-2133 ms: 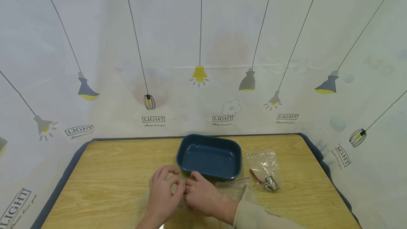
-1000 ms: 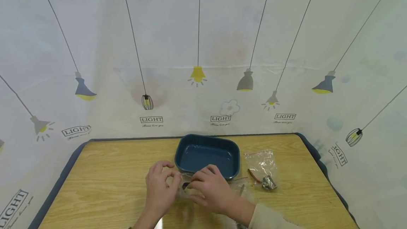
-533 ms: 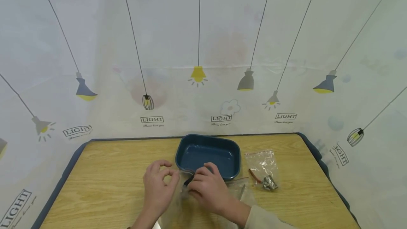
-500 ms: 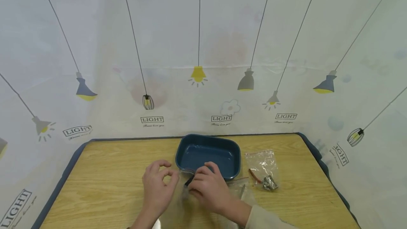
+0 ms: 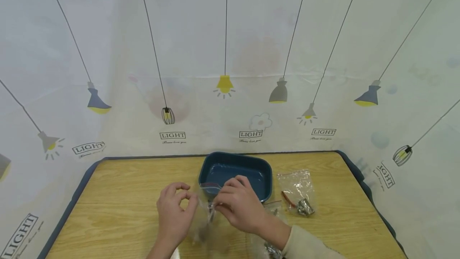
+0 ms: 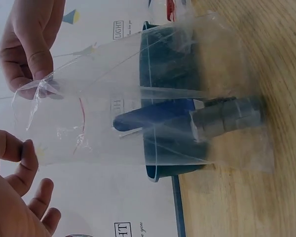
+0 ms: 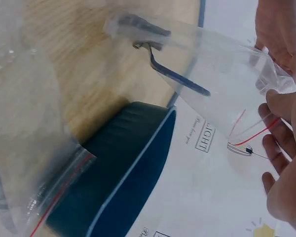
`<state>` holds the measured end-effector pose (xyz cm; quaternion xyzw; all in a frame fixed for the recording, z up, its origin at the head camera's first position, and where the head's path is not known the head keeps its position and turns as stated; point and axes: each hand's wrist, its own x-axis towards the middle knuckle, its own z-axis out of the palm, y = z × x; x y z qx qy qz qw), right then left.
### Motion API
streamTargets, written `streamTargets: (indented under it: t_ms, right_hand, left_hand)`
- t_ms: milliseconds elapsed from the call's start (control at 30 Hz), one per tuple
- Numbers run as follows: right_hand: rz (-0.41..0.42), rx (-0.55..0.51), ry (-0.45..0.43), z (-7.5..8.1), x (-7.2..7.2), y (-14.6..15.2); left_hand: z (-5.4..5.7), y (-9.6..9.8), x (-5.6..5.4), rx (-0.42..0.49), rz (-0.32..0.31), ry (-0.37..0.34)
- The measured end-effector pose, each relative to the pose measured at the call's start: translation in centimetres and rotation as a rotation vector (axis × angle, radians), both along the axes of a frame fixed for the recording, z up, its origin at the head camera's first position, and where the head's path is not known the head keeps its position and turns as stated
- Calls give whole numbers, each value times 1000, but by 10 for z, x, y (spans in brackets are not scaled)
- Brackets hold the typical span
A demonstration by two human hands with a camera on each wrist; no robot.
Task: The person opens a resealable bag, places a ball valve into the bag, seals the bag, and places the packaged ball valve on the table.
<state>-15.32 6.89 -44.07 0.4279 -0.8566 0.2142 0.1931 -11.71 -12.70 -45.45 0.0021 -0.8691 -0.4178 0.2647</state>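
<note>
A clear zip bag (image 5: 210, 187) with a red seal line hangs between my two hands, over the table just in front of the blue tray (image 5: 266, 195). In it lies a grey metal ball valve (image 6: 227, 118) with a blue lever handle (image 6: 153, 116), at the lower end of the bag. My left hand (image 5: 176, 215) pinches one side of the bag's upper part between thumb and forefinger, the other fingers spread. The upper part's other side is pinched by my right hand (image 5: 240, 207). The valve is blurred in the head view.
Right of the tray lies a second clear bag (image 5: 300, 181) holding a metal piece with a red handle (image 5: 287, 199). Another bag (image 5: 274, 207) with a metal piece lies partly under my right forearm. A printed curtain (image 5: 194, 51) stands behind the table (image 5: 122, 203).
The bag's top has come up above the tray's near rim. Its dark handle has dropped away from my right fingertips, lower into the bag. My left hand has shifted slightly left.
</note>
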Motion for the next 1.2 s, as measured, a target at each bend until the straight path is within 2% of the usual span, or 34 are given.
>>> streamTargets:
  t_ms: [233, 467, 700, 967, 1067, 1200]
  right_hand:
    - [57, -42, 2, 11, -5, 1]
    - [76, -57, 1, 14, -10, 3]
    - [84, -61, 21, 14, -11, 7]
    - [79, -19, 49, 14, -10, 10]
    - [75, -5, 59, 15, -10, 12]
    - [67, 13, 54, 16, -10, 15]
  left_hand:
    - [4, 0, 4, 65, -13, 6]
    - [2, -1, 3, 33, -32, 49]
    - [-6, -12, -3, -104, -79, 119]
    - [-7, -29, -16, -370, -253, 75]
    - [-6, -32, -21, -419, -300, 60]
    - [-4, -32, -28, -417, -339, 42]
